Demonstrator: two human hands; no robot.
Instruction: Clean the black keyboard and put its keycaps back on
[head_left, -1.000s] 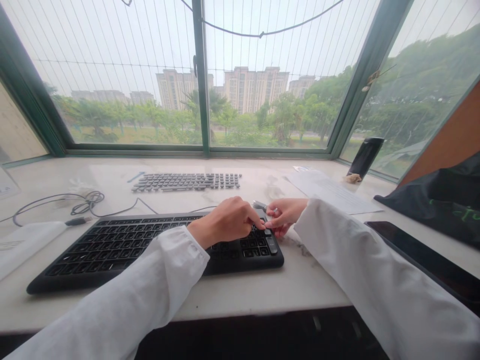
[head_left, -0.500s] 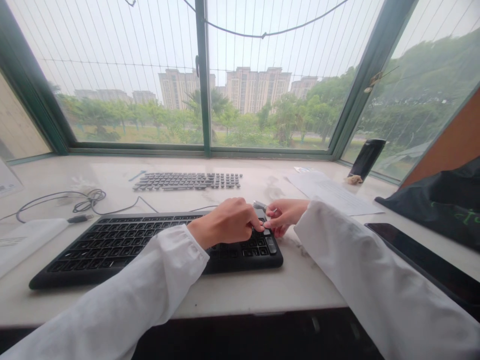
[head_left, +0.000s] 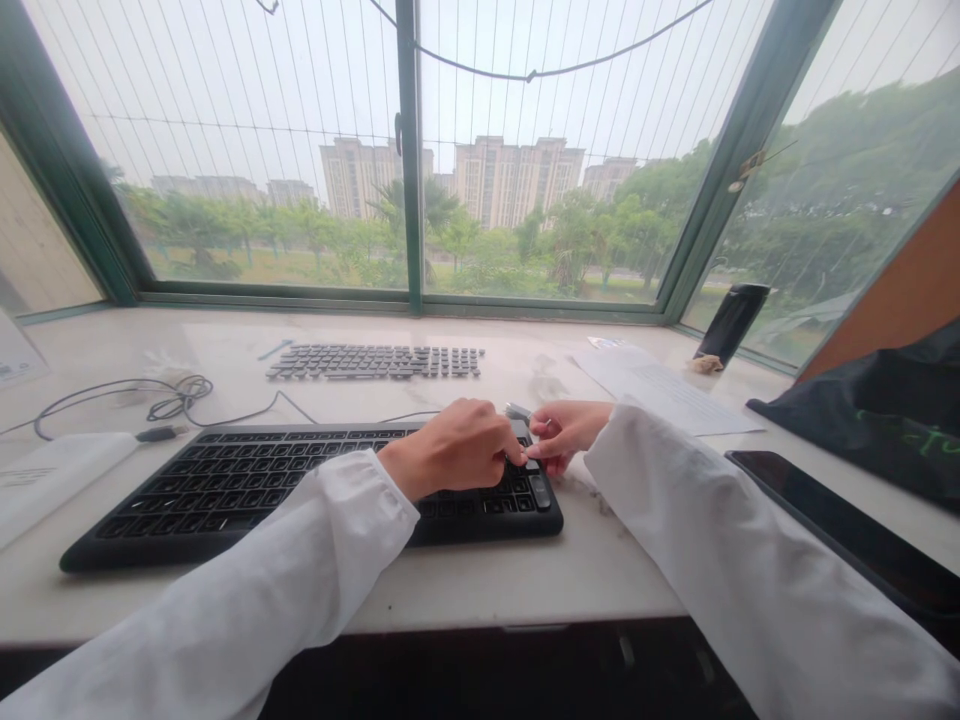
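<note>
Left hand (head_left: 457, 450) and right hand (head_left: 571, 432) are close together, fingertips nearly meeting — both at the upper-right keys of a black keyboard (head_left: 225, 510) on the marble bench (head_left: 450, 590) — with loose keycaps (head_left: 375, 362) lying beyond.

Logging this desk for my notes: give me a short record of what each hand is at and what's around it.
Left hand: fingertips on keys at the keyboard's right end
Right hand: fingertips at those same keys, from the far right
Keyboard: black, lying flat on a white stone ledge
Small metal tool: just beyond the right hand's fingers; grip unclear
Loose keys: dark rows behind the keyboard
Also nearby: papers, cable, black flask, dark tablet
</note>
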